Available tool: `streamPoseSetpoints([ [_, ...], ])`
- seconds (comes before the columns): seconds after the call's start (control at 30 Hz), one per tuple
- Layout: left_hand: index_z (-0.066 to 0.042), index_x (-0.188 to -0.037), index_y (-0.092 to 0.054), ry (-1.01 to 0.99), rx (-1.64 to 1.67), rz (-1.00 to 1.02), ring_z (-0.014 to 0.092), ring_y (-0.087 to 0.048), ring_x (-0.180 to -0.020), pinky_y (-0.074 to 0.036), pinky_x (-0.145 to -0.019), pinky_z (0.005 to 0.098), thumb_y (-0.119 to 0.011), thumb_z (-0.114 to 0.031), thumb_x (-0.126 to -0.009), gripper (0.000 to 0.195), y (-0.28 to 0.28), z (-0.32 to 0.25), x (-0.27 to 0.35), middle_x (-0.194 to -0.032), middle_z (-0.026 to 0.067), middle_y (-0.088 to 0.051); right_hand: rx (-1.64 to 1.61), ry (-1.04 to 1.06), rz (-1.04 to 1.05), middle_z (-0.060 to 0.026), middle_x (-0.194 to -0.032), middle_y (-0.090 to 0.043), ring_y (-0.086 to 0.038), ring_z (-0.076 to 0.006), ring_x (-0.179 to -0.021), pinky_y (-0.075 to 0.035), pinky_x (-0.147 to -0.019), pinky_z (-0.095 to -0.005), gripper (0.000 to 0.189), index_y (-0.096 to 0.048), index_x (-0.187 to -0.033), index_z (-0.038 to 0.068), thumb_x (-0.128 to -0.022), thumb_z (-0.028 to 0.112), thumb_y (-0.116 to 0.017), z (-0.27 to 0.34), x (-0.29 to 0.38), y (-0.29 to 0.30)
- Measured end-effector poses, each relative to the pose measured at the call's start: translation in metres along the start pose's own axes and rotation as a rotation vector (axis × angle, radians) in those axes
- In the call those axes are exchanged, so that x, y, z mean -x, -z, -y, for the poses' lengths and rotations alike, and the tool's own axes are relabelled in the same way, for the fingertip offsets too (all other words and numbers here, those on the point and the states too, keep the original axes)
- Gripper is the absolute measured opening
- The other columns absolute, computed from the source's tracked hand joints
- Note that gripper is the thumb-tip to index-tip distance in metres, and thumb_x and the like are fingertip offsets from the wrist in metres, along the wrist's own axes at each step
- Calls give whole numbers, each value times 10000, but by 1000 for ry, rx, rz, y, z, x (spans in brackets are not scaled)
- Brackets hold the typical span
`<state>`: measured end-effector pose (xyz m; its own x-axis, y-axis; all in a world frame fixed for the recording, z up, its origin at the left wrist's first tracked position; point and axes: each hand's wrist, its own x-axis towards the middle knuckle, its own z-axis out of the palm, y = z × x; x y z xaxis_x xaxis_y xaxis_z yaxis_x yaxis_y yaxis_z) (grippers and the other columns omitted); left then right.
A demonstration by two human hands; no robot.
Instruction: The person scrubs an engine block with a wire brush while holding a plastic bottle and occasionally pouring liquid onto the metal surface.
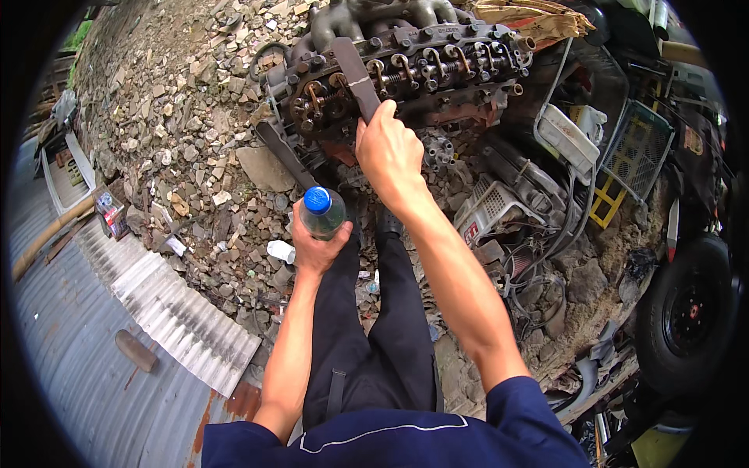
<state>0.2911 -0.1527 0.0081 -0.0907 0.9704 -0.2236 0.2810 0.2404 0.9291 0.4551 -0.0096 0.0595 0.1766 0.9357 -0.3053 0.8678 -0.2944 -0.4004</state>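
Observation:
My left hand (pixel 319 245) is closed around a clear plastic bottle (pixel 323 219) with a blue cap, held upright above my legs. The end of a dark flat bar (pixel 287 153) shows just beyond the bottle; whether my left hand touches it cannot be told. My right hand (pixel 389 151) grips the near end of another dark, flat strip (pixel 356 73) with a pale line across it. This strip extends over the exposed rocker arms and valve springs of an engine cylinder head (pixel 436 69). Whether the strip rests on the metal is unclear.
Broken stone and rubble (pixel 205 140) surround my feet. A white plastic basket (pixel 497 207), looped hoses (pixel 564 234) and a green crate (pixel 639 149) lie at right, above a wheel (pixel 687 313). Corrugated sheets (pixel 181 327) lie at left. A white cup (pixel 281 251) is near my left hand.

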Motion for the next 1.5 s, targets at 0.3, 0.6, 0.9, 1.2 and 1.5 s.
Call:
streamPoseSetpoints([
  [0.3,-29,-1207,-524,76,87,-9,183,-646,-922,-535,-845,337,-860,-234,-732,617,20,-1,5,-1043,67,-627,-1609,-565,426,19,-652,-461,-447,-89,-464,-351,-401,-273,175,-572,-986,70,-884,182,-660,-65,33,-3],
  [0.6,-18,-1250,-506,16,92,-4,195,-633,-998,-520,-909,352,-874,-247,-724,681,22,14,22,-1098,87,-618,-1884,-467,612,26,-653,-406,-357,-77,-417,-286,-360,-248,114,-602,-973,80,-881,145,-586,-79,41,-5],
  [0.9,-17,-1247,-506,18,91,-10,192,-653,-975,-533,-888,344,-863,-237,-724,671,25,9,24,-1083,89,-639,-2093,-393,738,37,-596,-385,-333,-64,-371,-284,-306,-232,88,-583,-926,79,-889,156,-562,-67,48,3],
  [1.2,-27,-1216,-512,13,59,-18,203,-659,-938,-540,-850,355,-854,-255,-723,642,29,17,28,-1049,88,-639,-2201,-343,803,40,-592,-389,-332,-59,-367,-295,-298,-228,97,-571,-901,84,-886,171,-612,-60,53,1],
  [1.5,-26,-1225,-509,19,56,-32,212,-659,-942,-539,-854,355,-859,-274,-721,662,33,22,29,-1058,93,-634,-2172,-417,588,46,-615,-394,-363,-49,-404,-312,-328,-209,96,-567,-897,76,-929,161,-598,-72,48,0],
])
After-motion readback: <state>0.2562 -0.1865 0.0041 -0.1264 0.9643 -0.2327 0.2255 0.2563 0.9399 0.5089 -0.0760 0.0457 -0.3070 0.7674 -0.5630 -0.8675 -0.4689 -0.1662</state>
